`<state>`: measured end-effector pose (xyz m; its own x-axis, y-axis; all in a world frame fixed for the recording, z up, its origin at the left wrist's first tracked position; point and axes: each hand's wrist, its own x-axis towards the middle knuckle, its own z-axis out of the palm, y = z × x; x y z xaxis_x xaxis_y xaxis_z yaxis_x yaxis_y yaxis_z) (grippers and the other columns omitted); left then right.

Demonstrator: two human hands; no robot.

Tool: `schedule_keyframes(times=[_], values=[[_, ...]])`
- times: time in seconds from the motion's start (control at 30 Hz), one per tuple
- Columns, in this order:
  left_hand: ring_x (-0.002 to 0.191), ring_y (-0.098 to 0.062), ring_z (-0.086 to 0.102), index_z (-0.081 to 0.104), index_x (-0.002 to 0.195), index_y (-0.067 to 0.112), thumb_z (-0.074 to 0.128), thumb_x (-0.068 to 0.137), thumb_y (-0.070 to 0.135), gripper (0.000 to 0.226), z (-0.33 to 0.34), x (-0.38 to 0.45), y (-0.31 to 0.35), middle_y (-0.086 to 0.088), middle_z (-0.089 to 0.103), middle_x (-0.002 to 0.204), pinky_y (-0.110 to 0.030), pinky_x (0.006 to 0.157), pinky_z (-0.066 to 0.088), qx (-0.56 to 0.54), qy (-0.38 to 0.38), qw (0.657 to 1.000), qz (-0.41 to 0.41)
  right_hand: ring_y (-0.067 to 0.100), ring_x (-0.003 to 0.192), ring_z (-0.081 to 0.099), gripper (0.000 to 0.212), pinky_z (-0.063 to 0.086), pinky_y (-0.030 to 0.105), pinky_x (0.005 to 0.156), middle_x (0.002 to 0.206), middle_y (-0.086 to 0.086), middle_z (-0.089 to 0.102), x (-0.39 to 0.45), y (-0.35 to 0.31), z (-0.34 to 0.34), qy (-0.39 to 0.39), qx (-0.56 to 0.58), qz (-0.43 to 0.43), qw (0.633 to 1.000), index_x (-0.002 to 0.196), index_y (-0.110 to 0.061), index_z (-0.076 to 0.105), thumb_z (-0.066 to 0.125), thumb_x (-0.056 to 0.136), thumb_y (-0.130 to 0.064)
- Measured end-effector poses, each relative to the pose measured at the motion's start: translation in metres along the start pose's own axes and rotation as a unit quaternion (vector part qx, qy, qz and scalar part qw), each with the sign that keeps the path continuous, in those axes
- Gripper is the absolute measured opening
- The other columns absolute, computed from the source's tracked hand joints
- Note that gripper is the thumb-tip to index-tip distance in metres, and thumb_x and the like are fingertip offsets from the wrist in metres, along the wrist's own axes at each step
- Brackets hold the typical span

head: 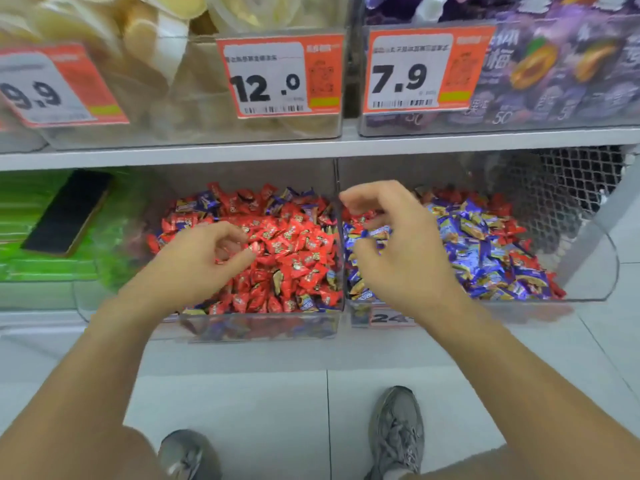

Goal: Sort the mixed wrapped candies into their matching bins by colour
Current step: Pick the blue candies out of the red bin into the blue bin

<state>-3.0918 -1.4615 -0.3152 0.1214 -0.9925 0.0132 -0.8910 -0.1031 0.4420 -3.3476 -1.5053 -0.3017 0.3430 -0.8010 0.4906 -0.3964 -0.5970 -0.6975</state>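
Two clear plastic bins stand side by side on the low shelf. The left bin (263, 329) holds mostly red wrapped candies (298, 258) with a few blue ones mixed in. The right bin (588, 271) holds mostly blue wrapped candies (485, 244) with some red ones along the back and edges. My left hand (201, 261) hovers over the red pile with fingers curled, pinching red candies. My right hand (398, 251) is over the left side of the right bin, its curled fingers pinching a blue candy (379, 233).
A bin of green packets (52, 237) with a black phone-like slab (69, 211) on top sits at the left. The shelf above carries bins with price tags (277, 76). A metal mesh (571, 181) closes the right side. My shoes (398, 431) stand on the tiled floor.
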Motion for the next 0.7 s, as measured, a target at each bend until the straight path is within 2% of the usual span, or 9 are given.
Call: schedule_keyframes(times=[0.1,0.17,0.23,0.3,0.4,0.47,0.53,0.6,0.7], values=[[0.103,-0.023,0.06,0.063,0.124,0.018,0.073,0.079,0.049,0.055,-0.007,-0.007,-0.048,-0.007,0.065,0.111,-0.031,0.087,0.046,0.126,-0.066,0.985,-0.102,0.008,0.099,0.051,0.056,0.04,0.019,0.097,0.122,0.001,0.048,0.002,-0.024,0.066,-0.182,-0.007,-0.044,0.982,0.128,-0.017,0.055,0.055,0.075,0.0],[0.106,-0.025,0.056,0.061,0.124,0.018,0.079,0.072,0.051,0.064,-0.011,-0.011,-0.065,-0.007,0.06,0.106,-0.032,0.089,0.046,0.13,-0.103,0.978,-0.128,0.012,0.096,0.047,0.057,0.041,0.031,0.101,0.128,0.002,0.041,0.009,-0.024,0.1,-0.269,-0.043,-0.031,0.962,0.136,-0.02,0.049,0.058,0.081,-0.007],[0.113,-0.025,0.054,0.054,0.13,0.025,0.082,0.067,0.052,0.074,-0.015,-0.012,-0.074,-0.005,0.055,0.11,-0.031,0.093,0.044,0.121,-0.121,0.976,-0.136,0.019,0.109,0.047,0.057,0.041,0.039,0.104,0.131,0.004,0.039,0.023,-0.021,0.124,-0.3,-0.099,-0.007,0.949,0.141,-0.021,0.044,0.062,0.087,-0.019],[0.117,-0.022,0.051,0.045,0.139,0.028,0.081,0.069,0.053,0.083,-0.015,-0.01,-0.08,-0.006,0.052,0.122,-0.028,0.096,0.041,0.129,-0.152,0.968,-0.155,0.025,0.123,0.044,0.059,0.04,0.043,0.106,0.132,0.005,0.04,0.035,-0.019,0.145,-0.317,-0.126,-0.009,0.94,0.14,-0.024,0.043,0.067,0.087,-0.034],[0.096,-0.013,0.056,0.052,0.129,0.031,0.083,0.064,0.053,0.075,-0.01,-0.003,-0.094,0.002,0.061,0.118,-0.025,0.089,0.046,0.086,-0.179,0.97,-0.14,0.026,0.119,0.047,0.074,0.043,0.043,0.102,0.126,0.006,0.044,0.043,-0.021,0.177,-0.376,-0.113,-0.022,0.919,0.142,-0.029,0.042,0.075,0.079,-0.048],[0.092,-0.012,0.062,0.057,0.125,0.028,0.087,0.063,0.045,0.071,-0.01,-0.003,-0.104,0.005,0.067,0.11,-0.026,0.086,0.05,0.056,-0.169,0.976,-0.126,0.028,0.114,0.047,0.084,0.044,0.045,0.098,0.12,0.007,0.045,0.044,-0.021,0.194,-0.415,-0.149,-0.047,0.896,0.145,-0.034,0.038,0.076,0.073,-0.057],[0.089,-0.012,0.063,0.062,0.122,0.023,0.09,0.063,0.034,0.066,-0.011,-0.004,-0.113,0.006,0.069,0.105,-0.023,0.081,0.049,0.042,-0.154,0.98,-0.116,0.028,0.112,0.045,0.085,0.044,0.045,0.097,0.119,0.006,0.044,0.049,-0.021,0.205,-0.436,-0.169,-0.054,0.883,0.145,-0.038,0.04,0.077,0.071,-0.058],[0.083,-0.009,0.061,0.068,0.112,0.022,0.09,0.064,0.032,0.053,-0.011,-0.006,-0.12,0.01,0.066,0.094,-0.017,0.073,0.046,0.026,-0.133,0.985,-0.103,0.024,0.11,0.045,0.072,0.046,0.041,0.093,0.117,0.003,0.042,0.054,-0.02,0.209,-0.442,-0.168,-0.047,0.88,0.136,-0.035,0.053,0.081,0.072,-0.051],[0.073,-0.003,0.061,0.075,0.097,0.022,0.087,0.07,0.031,0.031,-0.012,-0.007,-0.128,0.008,0.069,0.085,-0.017,0.067,0.047,-0.014,-0.092,0.991,-0.098,0.021,0.101,0.052,0.037,0.048,0.037,0.085,0.105,-0.001,0.043,0.058,-0.017,0.21,-0.419,-0.171,-0.052,0.89,0.113,-0.029,0.069,0.078,0.079,-0.04]])
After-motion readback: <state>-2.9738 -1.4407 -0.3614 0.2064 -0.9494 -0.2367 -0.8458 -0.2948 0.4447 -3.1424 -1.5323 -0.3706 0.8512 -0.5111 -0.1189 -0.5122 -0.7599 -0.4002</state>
